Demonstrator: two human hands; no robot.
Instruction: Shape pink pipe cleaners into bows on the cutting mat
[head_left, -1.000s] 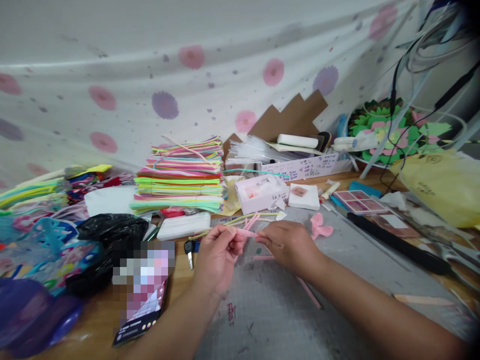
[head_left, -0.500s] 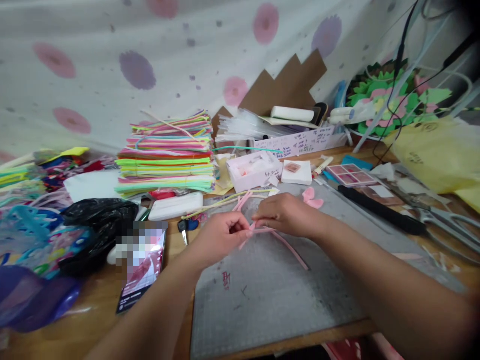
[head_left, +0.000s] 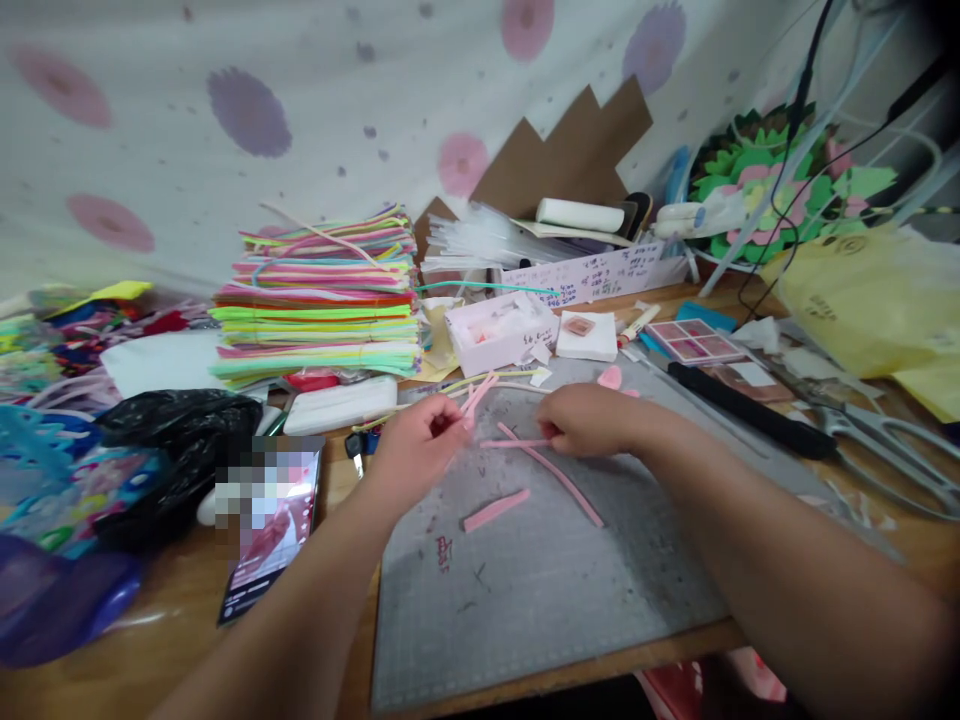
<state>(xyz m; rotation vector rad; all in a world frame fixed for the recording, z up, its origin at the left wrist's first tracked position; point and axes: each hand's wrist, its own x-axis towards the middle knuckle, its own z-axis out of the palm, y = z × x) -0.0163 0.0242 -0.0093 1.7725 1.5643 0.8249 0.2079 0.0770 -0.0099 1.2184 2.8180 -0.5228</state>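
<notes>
My left hand [head_left: 427, 445] is closed, thumb against fingers, on pink pipe cleaner pieces [head_left: 480, 392] that stick up beyond the fingertips. To its right my right hand [head_left: 586, 418] grips the end of a pink pipe cleaner [head_left: 514, 443], which points toward the left hand. Under that one a longer, curved pink pipe cleaner [head_left: 566, 482] lies on the grey cutting mat [head_left: 525, 620]. A short pink piece [head_left: 496, 510] rests on the mat nearer to me. Behind the right hand shows a looped pink shape [head_left: 610, 377], partly hidden.
Bundled coloured pipe cleaners [head_left: 319, 310] are stacked at the back left. A phone [head_left: 281, 550] and a black plastic bag [head_left: 187, 440] lie left of the mat. Scissors [head_left: 877, 435] with a black handle-like bar [head_left: 750, 410] beside them lie right. A white box [head_left: 499, 335] stands behind.
My hands have moved apart, the right one drawing a pink pipe cleaner away from the left. A short pink piece now lies on the mat below them. The view has shifted slightly.
</notes>
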